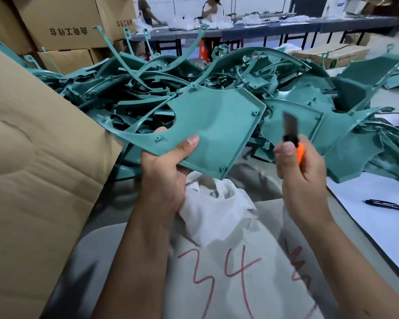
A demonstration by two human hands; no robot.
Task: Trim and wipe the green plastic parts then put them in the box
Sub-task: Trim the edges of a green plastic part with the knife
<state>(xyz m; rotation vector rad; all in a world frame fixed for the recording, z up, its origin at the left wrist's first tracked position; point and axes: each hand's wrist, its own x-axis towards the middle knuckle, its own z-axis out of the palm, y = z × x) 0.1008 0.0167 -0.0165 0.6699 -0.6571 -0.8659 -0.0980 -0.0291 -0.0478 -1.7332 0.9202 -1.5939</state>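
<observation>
At far left, a cardboard box (32,157) is being kept beside the worktop (378,226). A green plastic part (217,125) and white cloth (214,212) are being clamped in the left hand (164,166) grip, before the green pile (217,72). An orange knife (293,137), blade raised, is being gripped by the right hand (300,171).

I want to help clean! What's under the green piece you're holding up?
Under the green piece a white cloth is bunched by the left hand. The piece covers the fingers and the cloth's top.
</observation>
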